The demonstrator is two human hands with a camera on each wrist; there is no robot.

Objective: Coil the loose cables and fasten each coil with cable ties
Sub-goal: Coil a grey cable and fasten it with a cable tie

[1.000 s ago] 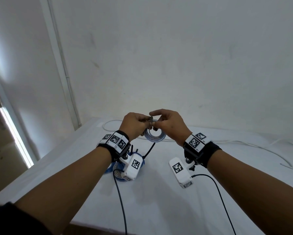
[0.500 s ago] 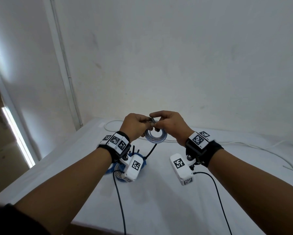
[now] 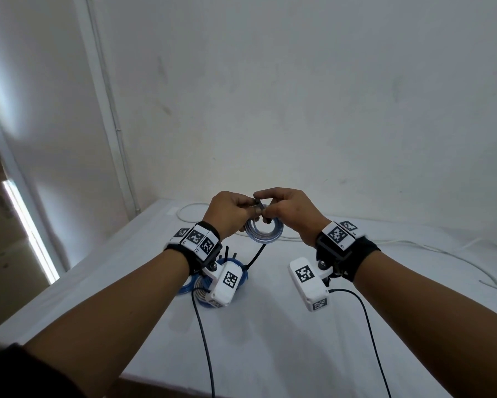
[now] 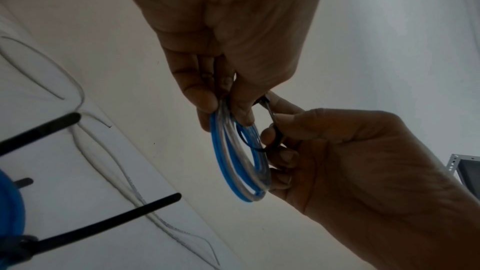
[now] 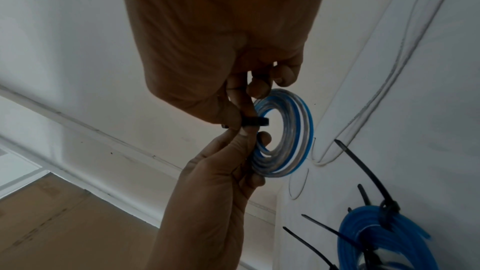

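A small coil of blue and clear cable (image 3: 264,231) hangs in the air above the white table (image 3: 270,326). My left hand (image 3: 232,211) grips the coil's top edge between thumb and fingers (image 4: 207,98). A black cable tie (image 4: 272,124) loops round the coil (image 4: 223,163) there. My right hand (image 3: 287,211) pinches that tie (image 5: 255,121) between thumb and forefinger, beside the left hand (image 5: 246,147). The coil (image 5: 296,134) hangs below both hands, which meet at its top.
Blue coils bound with black ties (image 5: 376,233) lie on the table under my left wrist, tie tails sticking up (image 4: 109,221). Loose white cable (image 3: 414,245) runs along the table's far side, with a loop (image 3: 190,211) at the back left. A wall stands close behind.
Both hands stay at the top of the coil in nearly the same spot; only the fingers shift slightly on the tie.
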